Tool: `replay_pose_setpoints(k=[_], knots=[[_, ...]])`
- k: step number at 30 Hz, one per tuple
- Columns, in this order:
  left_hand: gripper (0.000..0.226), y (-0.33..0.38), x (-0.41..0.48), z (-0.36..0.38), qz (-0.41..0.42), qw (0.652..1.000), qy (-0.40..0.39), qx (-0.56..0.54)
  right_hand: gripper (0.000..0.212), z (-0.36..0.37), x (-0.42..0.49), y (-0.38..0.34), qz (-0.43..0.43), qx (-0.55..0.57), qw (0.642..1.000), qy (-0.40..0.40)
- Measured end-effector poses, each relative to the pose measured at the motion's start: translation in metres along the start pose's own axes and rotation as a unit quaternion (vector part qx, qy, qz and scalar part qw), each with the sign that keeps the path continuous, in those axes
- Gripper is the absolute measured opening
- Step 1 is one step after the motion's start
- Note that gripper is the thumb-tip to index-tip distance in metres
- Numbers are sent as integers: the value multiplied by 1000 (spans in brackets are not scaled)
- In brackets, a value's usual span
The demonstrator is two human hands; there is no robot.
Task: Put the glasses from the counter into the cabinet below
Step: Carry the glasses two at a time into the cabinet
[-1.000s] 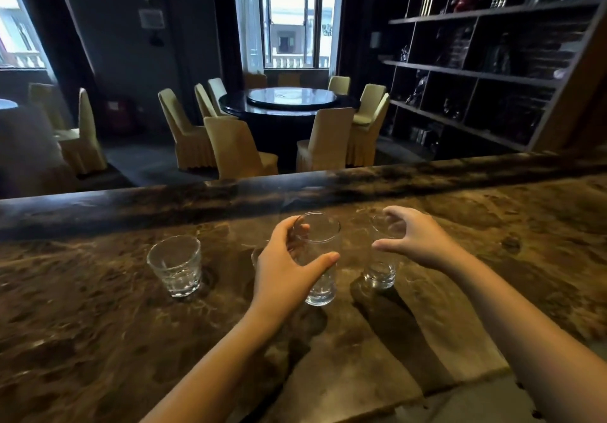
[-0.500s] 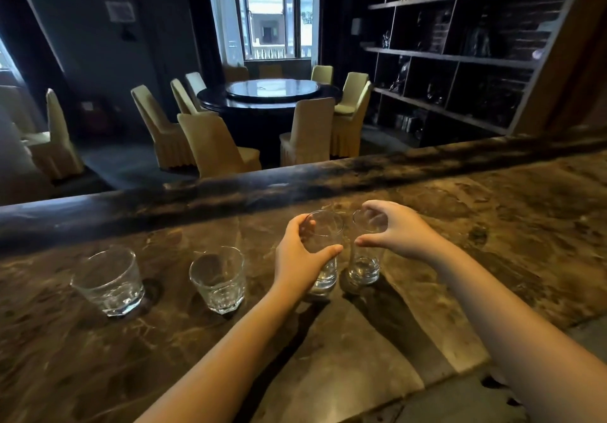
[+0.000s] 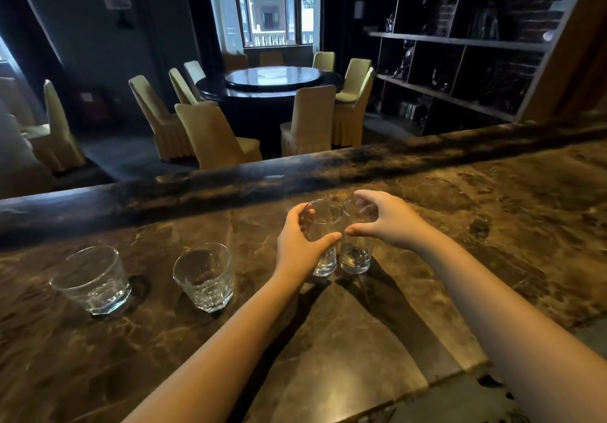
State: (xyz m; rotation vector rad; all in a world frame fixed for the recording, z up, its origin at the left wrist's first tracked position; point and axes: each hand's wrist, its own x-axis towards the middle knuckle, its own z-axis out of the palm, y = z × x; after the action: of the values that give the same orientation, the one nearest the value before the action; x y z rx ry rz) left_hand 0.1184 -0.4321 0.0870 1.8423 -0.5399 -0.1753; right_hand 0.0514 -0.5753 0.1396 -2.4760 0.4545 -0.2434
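Observation:
Two tall clear glasses stand side by side on the brown marble counter [image 3: 492,225]. My left hand [image 3: 297,245] is wrapped around the left tall glass [image 3: 323,225], thumb in front and fingers behind. My right hand [image 3: 391,222] curls around the upper part of the right tall glass [image 3: 356,255], thumb and fingers on either side of it. Both bases rest on the counter. To the left stand two short faceted tumblers, one [image 3: 205,275] nearer my left arm and another [image 3: 93,278] farther left. The cabinet below is out of view.
The counter has a raised dark ledge [image 3: 230,183] along its far side. Beyond it are a round dining table [image 3: 272,78] with covered chairs and a dark shelving unit [image 3: 460,41] at the right. The counter's near edge shows at bottom right.
The view shifted, bringing both short tumblers into sight at the left. My right hand has closed in around the right tall glass; my left hand keeps its hold on the other.

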Motion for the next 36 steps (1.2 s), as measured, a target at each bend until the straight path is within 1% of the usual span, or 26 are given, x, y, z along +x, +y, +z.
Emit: replay_pose_setpoints(k=[6, 9, 12, 13, 16, 18, 19, 21, 23, 26, 29, 31, 32, 34, 36], knots=[[74, 2, 2, 1, 3, 1000, -11, 18, 84, 3, 2, 3, 12, 23, 1000, -7], [84, 6, 3, -5, 0, 998, -35, 51, 89, 1, 0, 1, 10, 7, 1000, -24], [93, 17, 0, -20, 10, 994, -69, 87, 94, -7, -4, -5, 3, -38, 999, -37], [90, 21, -1, -29, 16, 992, -78, 100, 94, -10, -6, -10, -7, -58, 998, -26], [74, 33, -14, -63, 52, 984, -86, 147, 90, -12, -15, -38, -61, -100, 993, 10], [71, 37, -27, -93, 74, 977, -67, 189, 88, -3, -25, -66, -105, -109, 988, 7], [72, 37, -35, -110, 80, 973, -50, 210, 87, 4, -29, -80, -125, -111, 986, -7], [75, 33, -48, -146, 83, 964, -1, 253, 87, 26, -37, -106, -159, -111, 980, -51], [78, 20, -56, -181, 68, 954, 50, 288, 89, 54, -40, -124, -177, -110, 973, -98], [86, -13, -61, -225, 7, 940, 97, 328, 97, 94, -31, -137, -169, -111, 965, -170], [103, -51, -65, -256, -47, 926, 109, 360, 106, 122, -21, -141, -138, -111, 960, -219], [114, -71, -67, -270, -55, 923, 120, 361, 109, 135, -17, -143, -119, -109, 961, -225], [119, -79, -67, -275, -52, 927, 125, 349, 108, 140, -15, -145, -110, -108, 964, -216], [124, -91, -66, -284, -45, 941, 126, 311, 102, 148, -13, -150, -92, -100, 973, -185], [125, -99, -63, -293, -60, 957, 117, 258, 95, 153, -11, -156, -76, -82, 980, -167]])
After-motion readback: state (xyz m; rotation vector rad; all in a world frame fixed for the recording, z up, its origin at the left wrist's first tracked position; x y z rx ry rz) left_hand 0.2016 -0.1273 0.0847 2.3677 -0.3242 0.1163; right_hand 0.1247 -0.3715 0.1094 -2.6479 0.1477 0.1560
